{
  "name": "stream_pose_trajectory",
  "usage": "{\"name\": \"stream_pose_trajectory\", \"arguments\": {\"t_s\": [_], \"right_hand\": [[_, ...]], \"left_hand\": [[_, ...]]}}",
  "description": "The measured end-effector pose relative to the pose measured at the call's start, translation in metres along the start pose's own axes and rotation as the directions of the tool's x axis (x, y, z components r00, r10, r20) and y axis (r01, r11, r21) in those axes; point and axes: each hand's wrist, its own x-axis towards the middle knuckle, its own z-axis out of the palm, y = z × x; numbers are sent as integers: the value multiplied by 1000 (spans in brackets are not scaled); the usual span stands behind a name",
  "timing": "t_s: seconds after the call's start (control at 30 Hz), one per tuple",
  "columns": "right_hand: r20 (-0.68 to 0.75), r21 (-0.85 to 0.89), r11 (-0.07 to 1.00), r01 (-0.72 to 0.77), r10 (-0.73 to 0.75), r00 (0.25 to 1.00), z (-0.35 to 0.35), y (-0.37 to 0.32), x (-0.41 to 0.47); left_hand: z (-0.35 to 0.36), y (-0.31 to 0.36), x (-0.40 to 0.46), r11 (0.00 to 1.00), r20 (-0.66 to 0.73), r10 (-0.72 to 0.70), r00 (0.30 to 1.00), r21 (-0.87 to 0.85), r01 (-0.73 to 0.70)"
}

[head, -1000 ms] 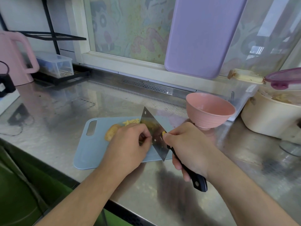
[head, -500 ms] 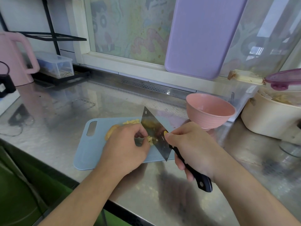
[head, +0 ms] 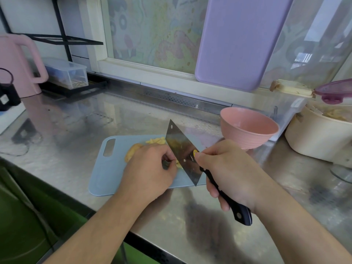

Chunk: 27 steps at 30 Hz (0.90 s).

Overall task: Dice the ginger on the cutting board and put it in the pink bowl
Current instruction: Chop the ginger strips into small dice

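A pale yellow ginger (head: 133, 152) lies on a light blue cutting board (head: 112, 168) near the front edge of a shiny steel desk (head: 76, 121); part is a lumpy whole piece, and a small heap of cut strips (head: 156, 141) sits just behind it. The left hand (head: 148, 174) rests on the board with fingers curled down over the ginger, hiding most of it, and whether it pinches a piece cannot be told. The right hand (head: 226, 172) grips the black handle of a cleaver (head: 182, 151), thumb pressed on the blade's flat side; the wide blade stands tilted between the two hands, just beside the left fingertips, with small bits of ginger stuck to it. A pink bowl (head: 247, 128) stands on the desk just behind the right hand, beyond the board's right end. Further right is a cream pot (head: 314, 138) with a purple lid (head: 335, 90). A lilac board (head: 236, 42) leans against the window, and a pink kettle (head: 17, 65) and a clear box (head: 68, 73) stand far left.
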Motion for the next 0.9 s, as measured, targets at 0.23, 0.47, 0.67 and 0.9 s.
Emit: {"name": "stream_pose_trajectory", "arguments": {"t_s": [0.23,0.47,0.67,0.9], "right_hand": [[-4,-46,999,-20,20,1000,4,-1,0],[14,-88,995,-39,40,999,6,-5,-2],[-7,-68,997,-25,25,1000,11,0,3],[-50,-11,1000,5,-6,999,5,3,5]], "left_hand": [[-1,2,0,999,2,-12,1000,30,12],[0,2,1,999,-1,-13,1000,30,13],[-1,2,0,999,12,-31,999,19,30],[-2,1,-1,996,28,-82,996,-35,82]]}}
